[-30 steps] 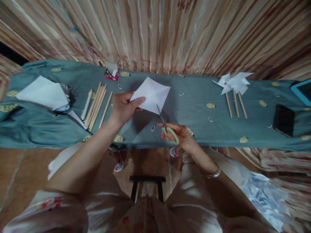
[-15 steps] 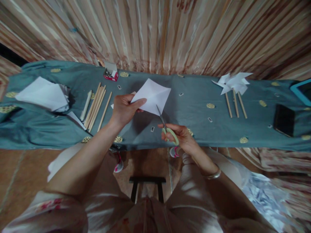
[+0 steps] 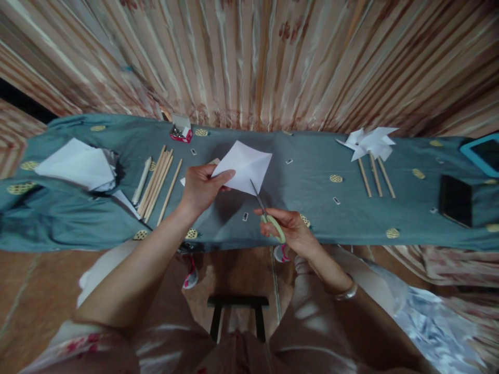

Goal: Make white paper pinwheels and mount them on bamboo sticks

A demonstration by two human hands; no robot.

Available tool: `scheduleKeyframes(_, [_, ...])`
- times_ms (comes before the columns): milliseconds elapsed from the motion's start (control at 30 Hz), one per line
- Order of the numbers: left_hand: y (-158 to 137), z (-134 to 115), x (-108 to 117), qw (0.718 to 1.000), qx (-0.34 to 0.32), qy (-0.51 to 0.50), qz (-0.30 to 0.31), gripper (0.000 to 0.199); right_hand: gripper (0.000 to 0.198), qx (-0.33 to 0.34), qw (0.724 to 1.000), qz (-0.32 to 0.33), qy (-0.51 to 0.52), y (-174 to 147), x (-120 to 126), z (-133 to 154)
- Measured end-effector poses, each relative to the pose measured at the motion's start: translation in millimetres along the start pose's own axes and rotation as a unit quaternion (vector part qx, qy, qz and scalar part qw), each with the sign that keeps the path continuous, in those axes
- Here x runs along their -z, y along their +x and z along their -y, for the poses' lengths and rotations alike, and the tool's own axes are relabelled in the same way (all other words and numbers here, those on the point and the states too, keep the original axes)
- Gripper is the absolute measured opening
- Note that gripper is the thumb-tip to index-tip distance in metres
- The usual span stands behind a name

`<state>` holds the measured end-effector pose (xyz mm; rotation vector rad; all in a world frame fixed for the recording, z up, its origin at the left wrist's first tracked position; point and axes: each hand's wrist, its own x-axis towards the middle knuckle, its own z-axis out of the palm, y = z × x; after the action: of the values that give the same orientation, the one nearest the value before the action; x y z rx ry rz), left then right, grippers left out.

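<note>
In the head view, I see two bare hands of one person, above one long cloth (image 3: 312, 208). The left hand (image 3: 205, 189) is pinched narrow on one sheet of white paper (image 3: 245, 163), its thumb lying on top. The right hand (image 3: 292, 228) is curled around the handles of one pair of scissors (image 3: 275, 223). The paper is in front of the person, between the two hands, and the blades reach it at its near corner; if they cut in this moment, I cannot tell.

To the left lies one pile (image 3: 78, 165) of white sheets, too overlapped for counting. Beside it is one white rod (image 3: 141, 181), then a close bunch of wooden sticks (image 3: 155, 184), about four, and one single stick (image 3: 170, 192) apart, near the left hand. Behind them one small red box (image 3: 181, 136) stands open, with small metal pieces inside.

To the right are white pinwheels (image 3: 370, 142) with three handles (image 3: 373, 176); their blades overlap, so I count only the handles. Farther right there are one black phone (image 3: 456, 201) and one blue-framed tablet (image 3: 485, 155). The right wrist wears one bracelet (image 3: 346, 293).
</note>
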<state>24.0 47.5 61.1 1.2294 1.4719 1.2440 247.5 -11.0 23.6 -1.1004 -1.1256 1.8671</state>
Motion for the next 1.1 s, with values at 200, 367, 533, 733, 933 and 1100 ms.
scheduleKeyframes(200, [0.7,2.2,0.1,1.0,0.004,-0.005,0.0,0.015,0.05,-0.005,1.0,-0.011,0.021,0.3,-3.0,0.5])
scheduleKeyframes(367, [1.3,3.6,0.5,1.0,-0.001,0.0,0.003,0.019,0.049,-0.022,0.999,-0.019,0.027,1.6,-2.3,-2.9])
scheduleKeyframes(533, [-0.1,6.0,-1.2,1.0,0.008,-0.018,0.013,0.018,0.049,-0.003,1.0,-0.022,0.005,2.3,-1.3,-4.1])
scheduleKeyframes(733, [-1.8,9.2,-3.2,0.999,0.025,-0.022,0.029,0.021,0.047,-0.001,1.0,-0.027,-0.007,1.8,-2.2,-0.7])
scheduleKeyframes(933, [-1.1,9.2,-3.7,0.999,0.018,-0.02,0.026,0.024,0.047,-0.012,0.999,-0.034,-0.008,1.7,-1.8,-1.3])
scheduleKeyframes(1100, [-2.5,8.0,-5.0,0.999,0.028,-0.029,0.026,0.025,0.047,-0.011,0.999,-0.033,-0.022,1.4,-1.3,-1.2])
